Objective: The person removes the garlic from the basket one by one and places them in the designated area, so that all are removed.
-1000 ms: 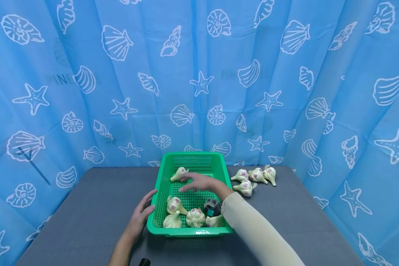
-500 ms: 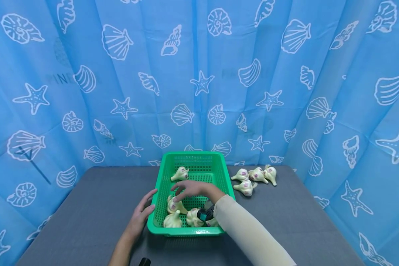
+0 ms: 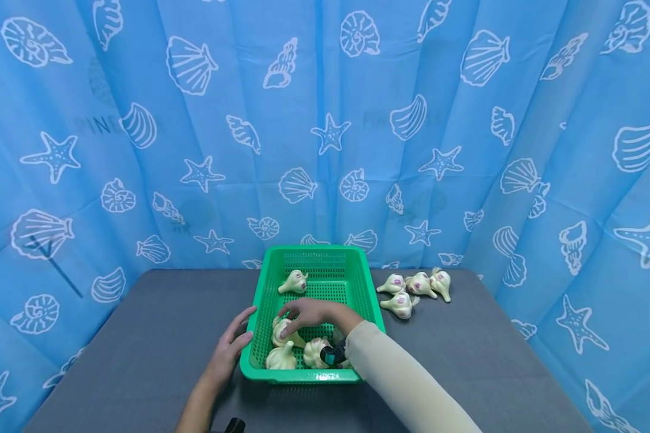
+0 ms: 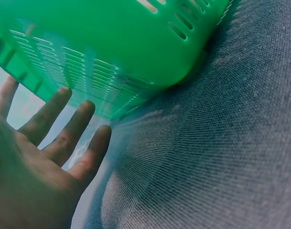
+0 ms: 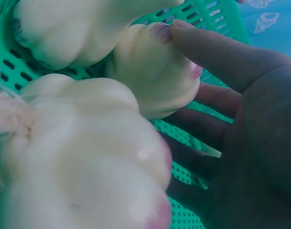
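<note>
A green plastic basket [image 3: 325, 376] holds several garlic bulbs. My right hand [image 3: 314, 314] reaches into it and grips one garlic bulb [image 3: 281, 334] at the left side, thumb on one face and fingers on the other, as the right wrist view shows on that bulb [image 5: 155, 71]. Close to this wrist camera looms another garlic bulb [image 5: 88, 152]. A garlic bulb [image 3: 281, 356] lies in the near left corner, and one more [image 3: 294, 282] lies toward the back. Against the basket's left side rests my left hand [image 3: 229, 349], its fingers [image 4: 71, 136] spread and fairly straight.
Several garlic bulbs [image 3: 399, 305] lie grouped on the grey tabletop [image 3: 466, 361], right of the basket. A blue curtain [image 3: 325, 120] with white shells hangs behind and at both sides. A small black object [image 3: 235, 425] shows at the bottom edge.
My right hand has moved from the basket's back bulb toward the front and down, and now grips the bulb at the left. My left hand has stayed at the basket's side.
</note>
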A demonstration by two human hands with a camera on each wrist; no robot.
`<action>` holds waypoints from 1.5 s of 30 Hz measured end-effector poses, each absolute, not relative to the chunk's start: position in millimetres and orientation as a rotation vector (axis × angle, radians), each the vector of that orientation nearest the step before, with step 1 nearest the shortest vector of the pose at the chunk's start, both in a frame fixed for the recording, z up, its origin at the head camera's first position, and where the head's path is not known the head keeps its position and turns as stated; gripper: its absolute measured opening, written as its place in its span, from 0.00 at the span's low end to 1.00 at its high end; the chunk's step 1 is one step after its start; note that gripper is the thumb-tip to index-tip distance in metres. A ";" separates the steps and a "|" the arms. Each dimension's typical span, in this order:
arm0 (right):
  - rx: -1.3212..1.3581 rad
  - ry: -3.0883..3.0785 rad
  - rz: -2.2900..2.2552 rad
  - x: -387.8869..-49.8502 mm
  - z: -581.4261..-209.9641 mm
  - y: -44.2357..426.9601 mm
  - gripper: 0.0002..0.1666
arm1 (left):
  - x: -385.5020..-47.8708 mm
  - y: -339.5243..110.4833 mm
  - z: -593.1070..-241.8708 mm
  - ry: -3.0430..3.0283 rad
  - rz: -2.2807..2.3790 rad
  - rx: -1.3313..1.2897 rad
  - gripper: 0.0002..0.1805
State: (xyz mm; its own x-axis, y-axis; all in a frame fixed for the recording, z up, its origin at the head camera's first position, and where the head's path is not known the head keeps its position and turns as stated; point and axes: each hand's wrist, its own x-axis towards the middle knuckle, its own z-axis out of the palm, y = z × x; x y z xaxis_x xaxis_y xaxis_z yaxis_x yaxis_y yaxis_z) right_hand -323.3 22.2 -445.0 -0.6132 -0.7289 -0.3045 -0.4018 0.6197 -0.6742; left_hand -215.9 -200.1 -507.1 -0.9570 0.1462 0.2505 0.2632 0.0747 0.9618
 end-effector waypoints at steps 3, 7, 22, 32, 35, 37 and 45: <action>-0.882 2.288 -0.746 -322.7 -444.6 21.7 0.31 | -215.9 -200.6 -506.8 -2.241 -2.025 -0.428 0.27; -0.879 2.301 -0.738 -322.2 -443.8 21.1 0.31 | -216.1 -201.6 -507.3 -2.247 -2.013 -0.436 0.27; -0.905 2.360 -0.723 -324.6 -445.2 21.2 0.26 | -215.3 -200.5 -505.8 -2.239 -2.036 -0.432 0.27; -0.883 2.366 -0.875 -325.6 -442.1 23.8 0.27 | -216.1 -200.0 -506.0 -2.241 -2.059 -0.411 0.27; -0.854 2.329 -0.981 -323.1 -437.0 25.7 0.27 | -216.8 -200.0 -506.4 -2.237 -2.082 -0.414 0.27; -0.852 2.312 -1.035 -321.4 -431.9 27.6 0.26 | -217.1 -199.9 -506.4 -2.228 -2.096 -0.414 0.27; -0.933 2.339 -1.117 -320.2 -415.9 41.0 0.26 | -218.2 -199.1 -505.4 -2.247 -2.083 -0.367 0.27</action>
State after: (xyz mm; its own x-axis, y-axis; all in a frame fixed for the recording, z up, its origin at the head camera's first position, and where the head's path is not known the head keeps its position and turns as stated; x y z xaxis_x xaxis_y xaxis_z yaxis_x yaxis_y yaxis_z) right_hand -320.2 41.0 -415.9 -0.7053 -0.7067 -0.0557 -0.4011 0.4626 -0.7907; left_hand -218.2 -199.1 -505.4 -0.9702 0.1356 0.2010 0.2107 0.0614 0.9756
